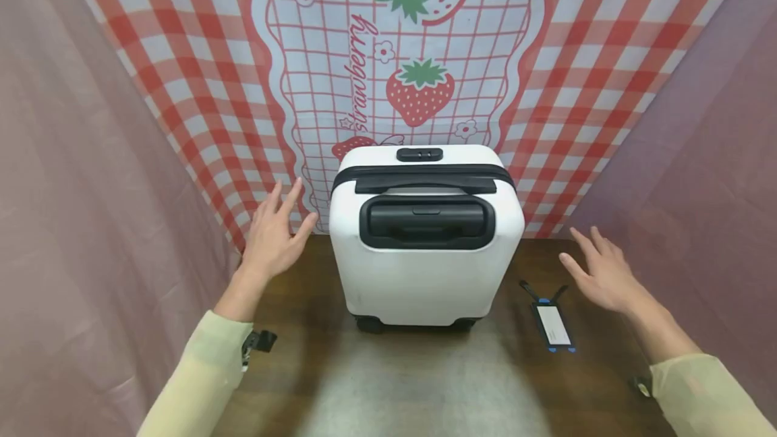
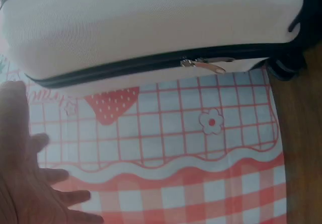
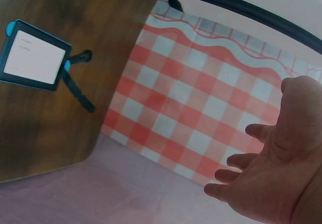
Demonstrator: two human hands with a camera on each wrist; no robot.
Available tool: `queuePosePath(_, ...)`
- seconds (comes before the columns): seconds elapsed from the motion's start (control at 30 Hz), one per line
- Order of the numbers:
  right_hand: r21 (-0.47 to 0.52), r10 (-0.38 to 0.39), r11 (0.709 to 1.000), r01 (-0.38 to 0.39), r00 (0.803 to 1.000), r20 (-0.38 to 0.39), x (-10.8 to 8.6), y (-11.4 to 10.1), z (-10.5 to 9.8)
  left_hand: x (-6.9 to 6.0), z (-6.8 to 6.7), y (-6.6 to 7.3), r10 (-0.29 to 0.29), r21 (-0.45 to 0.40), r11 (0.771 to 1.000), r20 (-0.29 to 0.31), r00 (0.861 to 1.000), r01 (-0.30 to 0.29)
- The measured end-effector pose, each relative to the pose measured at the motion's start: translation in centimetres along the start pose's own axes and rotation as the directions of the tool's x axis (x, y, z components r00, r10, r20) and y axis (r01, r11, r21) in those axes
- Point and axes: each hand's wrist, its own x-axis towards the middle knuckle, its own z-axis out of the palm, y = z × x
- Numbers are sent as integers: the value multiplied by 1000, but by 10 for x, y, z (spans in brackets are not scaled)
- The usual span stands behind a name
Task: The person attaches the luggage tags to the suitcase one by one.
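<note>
White hard shell with black trim marks out the suitcase [image 1: 419, 285], standing upright on its dark wheels [image 1: 369, 324] in the middle of the worktop [image 1: 400, 390], just in front of a red-checked cloth [image 1: 200, 66]. I look down on its top: a black combination lock [image 1: 420, 154] lies toward the cloth, then comes a black zip band [image 1: 425, 172], a carry handle [image 1: 425, 181] and, nearest me, a pull-out handle [image 1: 425, 220] lowered into its recess. On my left wrist view I can also make out metal zip pulls [image 2: 204, 66] on that band.

I have the left hand [image 1: 270, 238] beside the case at its left — fingers and thumb spread apart, the thumb side toward the shell, a gap between them. On the other side I see the right hand [image 1: 607, 274], its fingers likewise spread, well apart from the case.

Between the case and the right forearm, a luggage tag [image 1: 554, 326] lies flat on the worktop, near the right hand — dark frame, blue bits at its ends, two black straps [image 1: 527, 288] splayed toward the cloth. Its white card bears print too small for me to read.

Behind the case I see strawberries [image 1: 420, 96] printed on the cloth, and pinkish drapes [image 1: 73, 221] hang at both sides. Pale yellow-green sleeves [image 1: 197, 373] cover both forearms.
</note>
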Motion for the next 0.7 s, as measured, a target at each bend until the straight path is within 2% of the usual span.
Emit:
queuePosePath(0.1,13,13,1000,-14,1000,24,-3,4,3,4,1,10,62,-53,996,-70,996,-66)
queuePosePath(0.23,31,24,999,-24,999,25,-6,10,8,9,2,23,142,-123,980,-133,981,-159)
queuePosePath(0.33,49,23,999,-23,1000,10,-8,14,14,12,6,31,221,-160,956,-164,961,-247)
queuePosePath(0.5,70,33,997,-34,999,17,-12,21,25,16,14,43,352,-204,899,-193,916,-388)
queuePosePath(0.6,72,46,996,-47,999,11,-14,26,30,16,17,50,390,-222,875,-205,898,-430)
queuePosePath(0.7,50,57,997,-56,998,-26,-15,31,33,17,19,56,406,-232,862,-213,889,-450)
